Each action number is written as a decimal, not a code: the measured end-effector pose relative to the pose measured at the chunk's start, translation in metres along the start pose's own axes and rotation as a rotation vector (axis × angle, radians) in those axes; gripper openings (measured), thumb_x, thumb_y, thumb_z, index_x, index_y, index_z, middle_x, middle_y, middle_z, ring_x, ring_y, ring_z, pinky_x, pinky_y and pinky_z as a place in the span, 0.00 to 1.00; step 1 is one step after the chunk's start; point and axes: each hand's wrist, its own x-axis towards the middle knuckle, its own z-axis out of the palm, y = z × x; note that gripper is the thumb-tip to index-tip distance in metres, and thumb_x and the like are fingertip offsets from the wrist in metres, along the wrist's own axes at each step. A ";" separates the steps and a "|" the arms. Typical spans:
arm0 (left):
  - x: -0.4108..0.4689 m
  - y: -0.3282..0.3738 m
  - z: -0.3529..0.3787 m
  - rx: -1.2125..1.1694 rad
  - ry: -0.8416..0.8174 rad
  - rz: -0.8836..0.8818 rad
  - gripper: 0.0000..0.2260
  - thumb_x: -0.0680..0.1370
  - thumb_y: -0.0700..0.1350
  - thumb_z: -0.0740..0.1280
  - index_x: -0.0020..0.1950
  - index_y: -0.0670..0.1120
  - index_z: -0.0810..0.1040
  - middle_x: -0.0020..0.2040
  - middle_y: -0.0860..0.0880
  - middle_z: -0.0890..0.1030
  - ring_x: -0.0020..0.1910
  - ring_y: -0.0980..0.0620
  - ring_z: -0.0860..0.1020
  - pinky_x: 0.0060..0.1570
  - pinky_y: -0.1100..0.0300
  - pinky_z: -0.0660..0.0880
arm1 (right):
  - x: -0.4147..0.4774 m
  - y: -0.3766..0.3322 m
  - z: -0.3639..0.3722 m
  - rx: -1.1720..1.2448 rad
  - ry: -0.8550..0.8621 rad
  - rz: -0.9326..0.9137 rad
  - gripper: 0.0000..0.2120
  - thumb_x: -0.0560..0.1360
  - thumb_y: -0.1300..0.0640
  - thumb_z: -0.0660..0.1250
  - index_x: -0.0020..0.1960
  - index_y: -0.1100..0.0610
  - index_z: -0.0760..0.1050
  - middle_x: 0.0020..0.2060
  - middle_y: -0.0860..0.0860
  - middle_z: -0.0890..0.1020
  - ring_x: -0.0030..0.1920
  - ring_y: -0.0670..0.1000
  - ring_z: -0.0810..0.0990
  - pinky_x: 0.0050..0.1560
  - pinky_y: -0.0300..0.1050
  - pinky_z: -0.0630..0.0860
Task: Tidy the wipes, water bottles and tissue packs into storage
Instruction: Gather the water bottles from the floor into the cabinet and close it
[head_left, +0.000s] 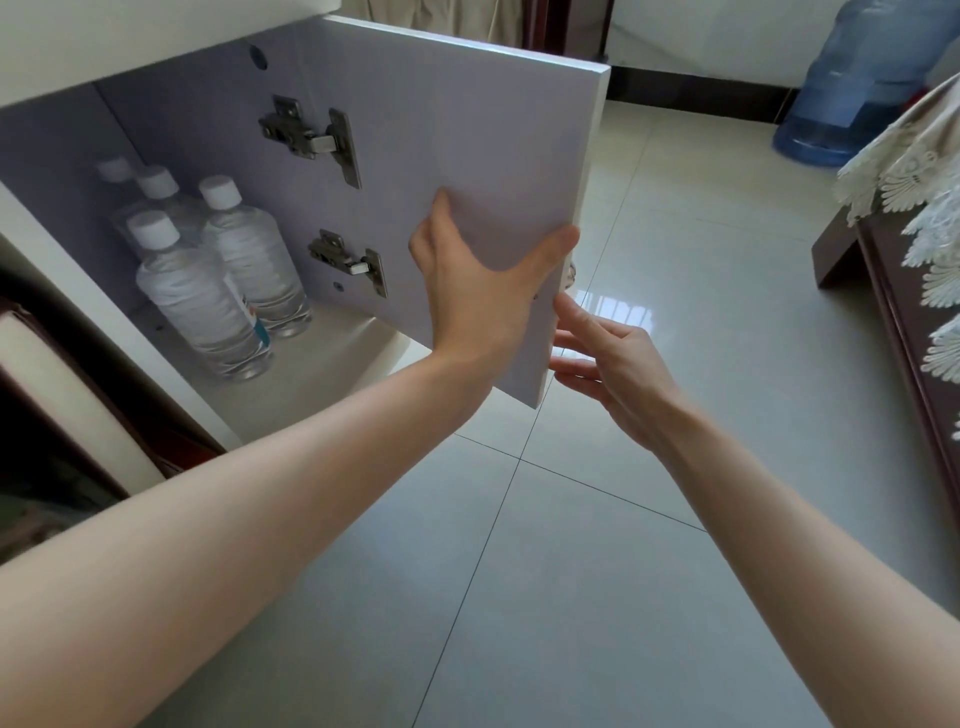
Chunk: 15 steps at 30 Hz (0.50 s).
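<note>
The left hand (467, 291) has its grip spread wide across the inner face of the cupboard door (457, 156), palm flat on the panel, the thumb hooked round the free edge and the fingertips pressed higher up on the smooth surface. The right hand (608, 358) sits just beyond that same edge, its grip loose and half open, fingers slightly curled and pointing toward the door's outer face; whether they actually touch it cannot be told, and nothing is held in them. The door is a flat, thick white board with a matt sheen, swung out and carried on two dull metal hinges (311, 137). Inside the cupboard (62, 150), on its pale bottom shelf (322, 374), stand four water bottles (200, 306), all upright with their long axes vertical and white ribbed caps pointing up. They are clear, rounded plastic with ridged sides, packed close together in two rows at the left back of the space; the front one shows a strip of coloured label. The floor (597, 571) below is glossy pale tile with thin dark joints. Far right, a lace cloth (914, 171) hangs over dark wooden furniture, and a large blue water jug (852, 88) stands by the wall.
</note>
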 end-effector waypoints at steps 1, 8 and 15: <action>-0.001 -0.001 -0.005 -0.007 0.000 0.006 0.45 0.65 0.57 0.78 0.76 0.50 0.60 0.71 0.52 0.64 0.66 0.57 0.67 0.62 0.64 0.67 | -0.002 0.000 0.001 -0.011 -0.006 -0.002 0.20 0.69 0.37 0.69 0.50 0.51 0.84 0.51 0.49 0.86 0.48 0.51 0.85 0.63 0.51 0.75; -0.015 -0.006 -0.038 -0.045 -0.045 0.037 0.39 0.68 0.54 0.77 0.74 0.50 0.65 0.66 0.58 0.73 0.65 0.59 0.72 0.59 0.65 0.74 | -0.019 0.002 0.017 -0.072 -0.050 -0.037 0.22 0.62 0.35 0.69 0.44 0.51 0.85 0.46 0.48 0.87 0.45 0.50 0.86 0.62 0.53 0.76; -0.030 -0.012 -0.075 -0.075 -0.034 0.062 0.28 0.71 0.49 0.75 0.69 0.48 0.73 0.62 0.57 0.79 0.61 0.56 0.78 0.63 0.56 0.75 | -0.035 0.001 0.041 -0.096 -0.123 -0.063 0.15 0.68 0.42 0.71 0.45 0.52 0.85 0.44 0.47 0.87 0.44 0.49 0.86 0.60 0.55 0.78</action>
